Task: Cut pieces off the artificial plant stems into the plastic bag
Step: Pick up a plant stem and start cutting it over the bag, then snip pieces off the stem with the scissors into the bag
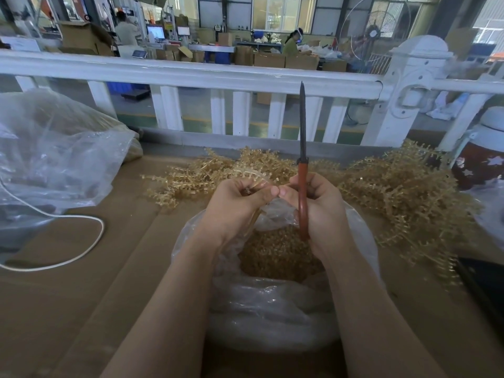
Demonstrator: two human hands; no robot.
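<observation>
Head view: a stem (256, 177) is pinched in the left hand (240, 203) above the plastic bag (275, 304); closed scissors (302, 148) are gripped by the right hand (321, 211), blades pointing up. With thumbs touching, a fingertip could be nicked; cuttings might miss the bag. The uncut pile (395, 192) lies far right.

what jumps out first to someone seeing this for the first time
The scissors in the right hand stand out first, blades closed and pointing straight up at the centre of the view. Beside it the left hand pinches a stem over the open plastic bag, already holding golden-brown cut pieces. Behind the hands, a heap of uncut stems sprawls along the white railing.
</observation>
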